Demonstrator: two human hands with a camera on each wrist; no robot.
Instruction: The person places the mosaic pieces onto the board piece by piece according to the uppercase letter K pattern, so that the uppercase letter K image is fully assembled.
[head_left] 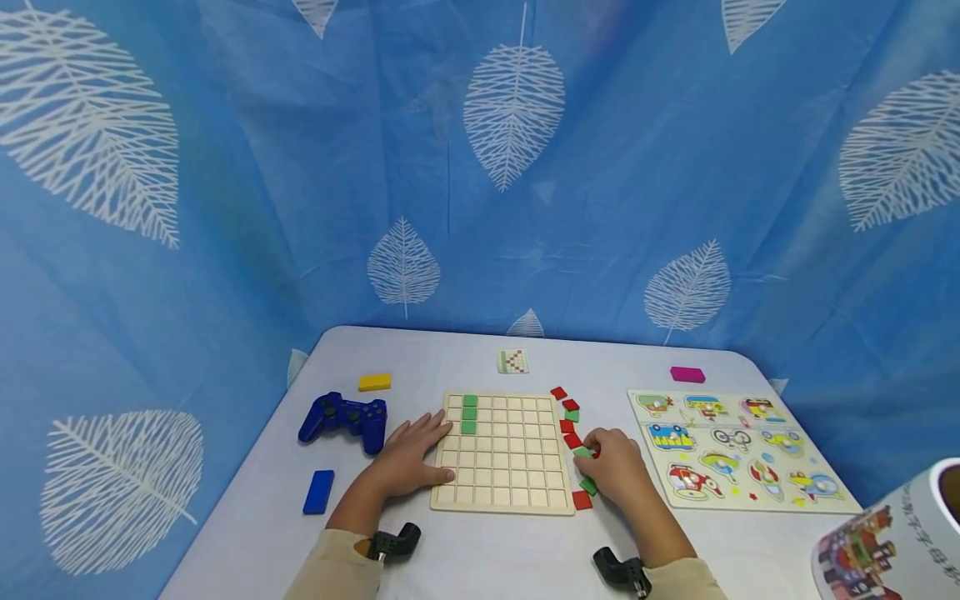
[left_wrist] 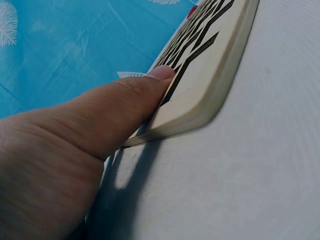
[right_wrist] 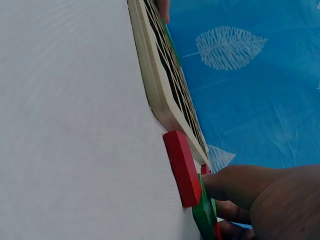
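Observation:
A wooden grid board [head_left: 501, 507] lies flat on the white table, with a column of green square tiles [head_left: 468, 414] in its upper left cells. My left hand [head_left: 408, 458] rests on the board's left edge with fingers extended. Its thumb [left_wrist: 135, 92] lies over the frame near the corner in the left wrist view. Loose red and green tiles trail along the board's right side. Among them my right hand [head_left: 617, 465] pinches a green tile [head_left: 582, 452] between thumb and fingers. A red tile [right_wrist: 181, 167] stands out close to the thumb in the right wrist view.
A small pattern card [head_left: 513, 361] lies behind the board. To the left are a blue game controller [head_left: 345, 418], a yellow block [head_left: 375, 382] and a blue block [head_left: 318, 492]. A picture puzzle [head_left: 738, 454], a magenta block [head_left: 687, 374] and a printed cup [head_left: 885, 542] sit on the right.

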